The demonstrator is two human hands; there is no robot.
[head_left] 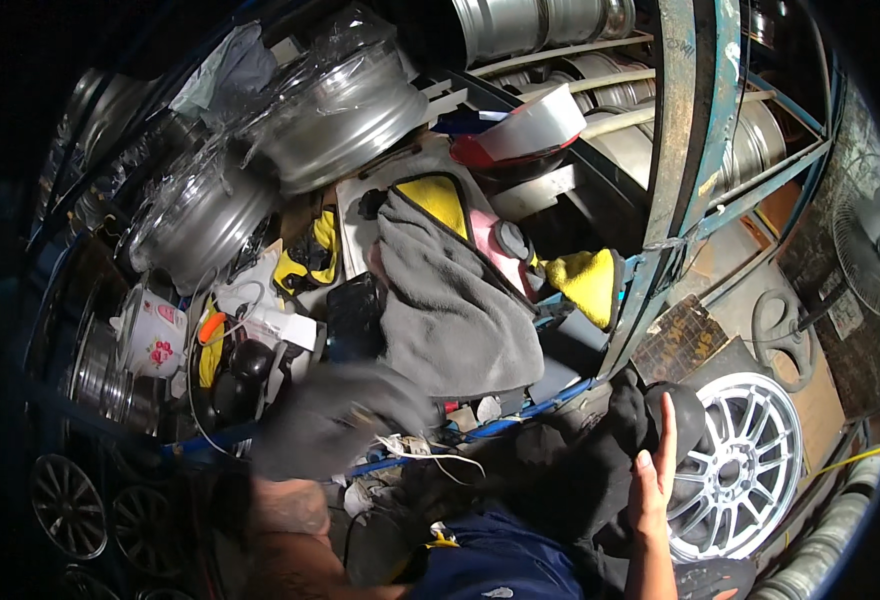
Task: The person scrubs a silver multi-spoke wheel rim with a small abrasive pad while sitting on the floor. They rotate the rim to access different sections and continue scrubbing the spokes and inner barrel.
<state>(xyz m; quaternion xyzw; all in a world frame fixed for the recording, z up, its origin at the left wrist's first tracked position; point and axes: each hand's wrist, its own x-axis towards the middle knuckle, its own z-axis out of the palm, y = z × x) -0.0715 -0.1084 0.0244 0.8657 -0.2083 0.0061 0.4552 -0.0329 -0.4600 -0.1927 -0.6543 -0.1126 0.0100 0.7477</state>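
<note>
My left hand (345,420), in a dark glove, is low left of centre and smeared by motion. Its fingers are too blurred to read. A thin white cord (445,457) lies just right of it. My right hand (652,480) is bare and rises from the lower edge, one finger and the thumb stretched upward, the other fingers hidden. Against it is a black rounded thing (682,420) that I cannot identify. Just behind, a silver multi-spoke wheel rim (730,470) leans at the right. Ahead, a grey towel with yellow edges (450,300) lies over the cluttered bench.
Plastic-wrapped wheel rims (335,120) crowd the left back. A blue metal rack post (675,180) stands right of the bench. Farther right are a fan (865,240) and a steering wheel (782,340). A flowered white pot (152,335) sits at the left. Dark wheels (68,505) lie lower left.
</note>
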